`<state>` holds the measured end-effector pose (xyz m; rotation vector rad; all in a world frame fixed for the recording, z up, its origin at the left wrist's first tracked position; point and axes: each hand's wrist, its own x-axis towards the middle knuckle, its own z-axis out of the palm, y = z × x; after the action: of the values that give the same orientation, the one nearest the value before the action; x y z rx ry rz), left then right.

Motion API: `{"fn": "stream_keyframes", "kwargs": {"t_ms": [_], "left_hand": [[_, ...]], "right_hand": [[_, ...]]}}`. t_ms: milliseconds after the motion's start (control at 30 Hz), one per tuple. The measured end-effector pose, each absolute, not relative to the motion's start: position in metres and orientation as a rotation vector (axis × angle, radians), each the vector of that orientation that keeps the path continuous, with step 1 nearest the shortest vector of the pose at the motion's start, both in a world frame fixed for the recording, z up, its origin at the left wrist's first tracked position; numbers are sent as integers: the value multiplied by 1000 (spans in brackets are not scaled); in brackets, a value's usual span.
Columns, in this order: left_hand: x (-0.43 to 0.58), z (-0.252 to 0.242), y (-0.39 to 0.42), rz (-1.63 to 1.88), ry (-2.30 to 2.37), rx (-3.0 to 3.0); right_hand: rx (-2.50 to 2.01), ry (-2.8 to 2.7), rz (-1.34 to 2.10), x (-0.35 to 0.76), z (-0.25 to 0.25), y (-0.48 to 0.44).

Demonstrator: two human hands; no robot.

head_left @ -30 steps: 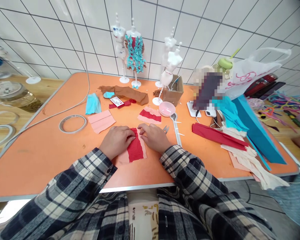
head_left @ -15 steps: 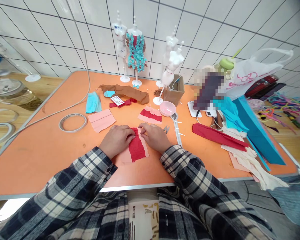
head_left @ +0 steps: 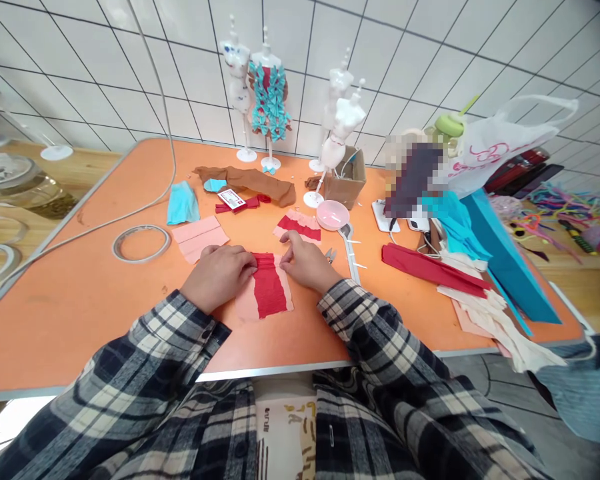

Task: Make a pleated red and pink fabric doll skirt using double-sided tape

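A pink sheet with a crinkled red strip over its middle, apparently crepe paper, lies on the orange table before me. Small folds run across the strip's far end. My left hand rests on the sheet's left side, its fingers closed on the edge of the red strip. By the right edge is my right hand, with thumb and forefinger curled close together; anything between them is too small to make out. Small thread snips lie just beyond my right hand, partly hidden by it.
Another pink-and-red piece, a pink bowl and a grey spoon-shaped tool lie ahead. Left are a tape roll and pink piece. Small mannequins stand behind; red fabric is on the right.
My hands have moved apart: the left shifted left, and the right drew off the folded red strip to the sheet's right edge. More of the folds now shows.
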<state>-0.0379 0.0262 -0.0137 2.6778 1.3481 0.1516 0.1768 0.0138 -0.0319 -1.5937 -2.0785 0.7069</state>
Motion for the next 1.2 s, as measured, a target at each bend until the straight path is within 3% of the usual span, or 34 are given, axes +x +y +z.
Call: {"fn": "stream_keyframes", "kwargs": {"t_ms": [367,1200], "left_hand": [[-62,-13,37,81,1281,2659],[-94,-24,56,51,1482,2576]], "right_hand": [[-1928,-2200,640,161,-11,28],[-2024,-2243,690,160,-9,34]]}}
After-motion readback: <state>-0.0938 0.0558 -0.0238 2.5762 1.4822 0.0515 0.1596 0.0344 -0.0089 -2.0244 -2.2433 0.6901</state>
